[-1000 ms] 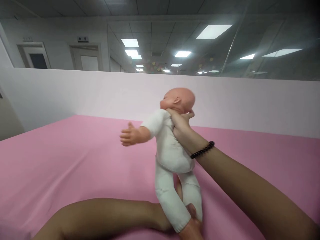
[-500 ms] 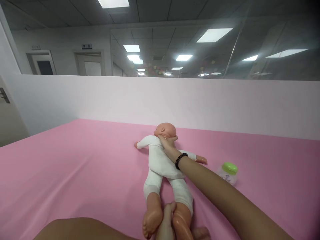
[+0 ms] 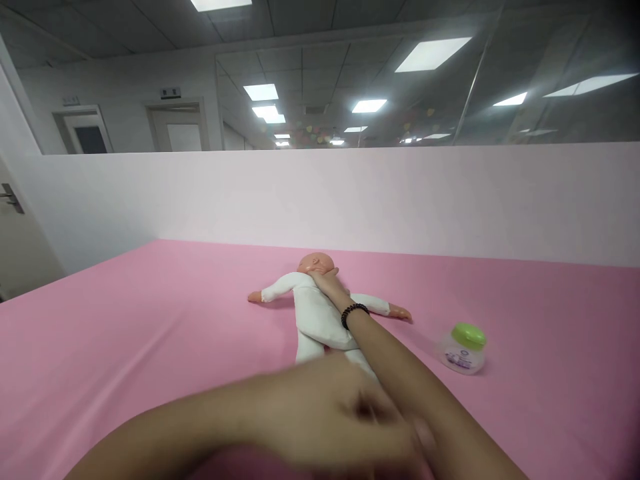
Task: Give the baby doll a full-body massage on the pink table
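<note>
A baby doll [image 3: 315, 310] in a white suit lies flat on the pink sheet [image 3: 150, 320], arms spread, head pointing away from me. My right hand [image 3: 325, 280], with a black bead bracelet on the wrist, is curled around the doll's neck just under the head. My left hand [image 3: 350, 420] is close to the camera and smeared by motion, passing in front of the doll's legs and hiding them. I cannot make out its fingers.
A small clear jar with a green lid [image 3: 463, 347] stands on the sheet to the right of the doll. A low pale wall [image 3: 400, 200] runs behind the pink surface, with glass panels and ceiling lights above.
The doll went from held upright to lying flat on the sheet. My left hand has let go of the feet and moved up across the legs.
</note>
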`<action>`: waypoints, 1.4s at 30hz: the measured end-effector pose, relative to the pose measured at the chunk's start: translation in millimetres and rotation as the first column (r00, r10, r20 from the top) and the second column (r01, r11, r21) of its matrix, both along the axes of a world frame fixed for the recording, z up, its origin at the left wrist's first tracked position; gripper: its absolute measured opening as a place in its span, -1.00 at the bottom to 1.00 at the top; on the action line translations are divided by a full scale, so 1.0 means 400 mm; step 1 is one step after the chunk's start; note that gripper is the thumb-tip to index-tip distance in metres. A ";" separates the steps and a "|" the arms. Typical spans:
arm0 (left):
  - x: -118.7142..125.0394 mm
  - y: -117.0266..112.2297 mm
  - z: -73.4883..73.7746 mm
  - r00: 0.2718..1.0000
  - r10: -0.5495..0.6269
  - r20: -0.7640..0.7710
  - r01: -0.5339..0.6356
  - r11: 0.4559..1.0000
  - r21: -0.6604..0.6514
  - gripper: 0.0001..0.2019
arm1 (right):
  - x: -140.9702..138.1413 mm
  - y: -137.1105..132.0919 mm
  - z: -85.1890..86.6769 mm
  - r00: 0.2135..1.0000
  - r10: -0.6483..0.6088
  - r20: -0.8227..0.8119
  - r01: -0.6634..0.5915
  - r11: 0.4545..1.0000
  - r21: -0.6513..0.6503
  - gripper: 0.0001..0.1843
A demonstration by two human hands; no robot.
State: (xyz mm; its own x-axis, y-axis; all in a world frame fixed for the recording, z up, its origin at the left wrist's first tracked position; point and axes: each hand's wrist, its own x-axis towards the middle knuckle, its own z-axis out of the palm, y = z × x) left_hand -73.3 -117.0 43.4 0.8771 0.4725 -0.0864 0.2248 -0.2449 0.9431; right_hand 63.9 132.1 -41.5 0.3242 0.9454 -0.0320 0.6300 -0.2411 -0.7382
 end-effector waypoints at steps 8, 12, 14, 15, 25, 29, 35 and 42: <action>-0.014 0.406 -0.047 0.689 0.723 -0.051 -0.405 0.443 0.800 -0.70 | 0.071 -0.068 0.043 0.958 0.132 0.253 -0.194 0.952 0.237 -0.43; 0.003 0.492 -0.101 0.620 0.763 -0.181 -0.325 0.459 0.827 -0.73 | 0.149 -0.085 0.050 0.874 0.443 0.199 -0.480 0.849 0.220 -0.88; 0.018 0.515 -0.115 0.600 0.779 -0.184 -0.325 0.447 0.834 -0.73 | 0.171 -0.076 0.036 0.856 0.477 0.198 -0.513 0.827 0.228 -0.91; 0.026 0.525 -0.119 0.592 0.784 -0.187 -0.320 0.442 0.838 -0.73 | 0.176 -0.069 0.025 0.857 0.473 0.205 -0.512 0.826 0.233 -0.88; 0.061 0.549 -0.111 0.528 0.799 -0.289 -0.220 0.457 0.862 -0.80 | 0.151 -0.044 -0.029 0.860 0.416 0.295 -0.498 0.810 0.311 -0.92; 0.055 0.528 -0.085 0.534 0.803 -0.263 -0.222 0.434 0.873 -0.75 | 0.171 -0.064 0.023 0.846 0.465 0.260 -0.528 0.798 0.290 -0.95; 0.069 0.500 -0.086 0.589 0.753 -0.292 -0.233 0.504 0.832 -0.87 | 0.160 -0.079 0.024 0.802 0.546 0.243 -0.589 0.791 0.164 -0.90; 0.088 0.455 -0.058 0.613 0.737 -0.286 -0.234 0.514 0.825 -0.82 | 0.156 -0.079 0.035 0.784 0.555 0.277 -0.608 0.777 0.164 -0.95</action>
State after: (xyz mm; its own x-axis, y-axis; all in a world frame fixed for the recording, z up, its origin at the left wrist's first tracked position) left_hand -38.1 64.9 20.1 0.3617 0.9272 0.0973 0.9070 -0.3741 0.1932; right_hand 126.4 100.4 -27.4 -0.3162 0.9240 0.2150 0.7323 0.3818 -0.5638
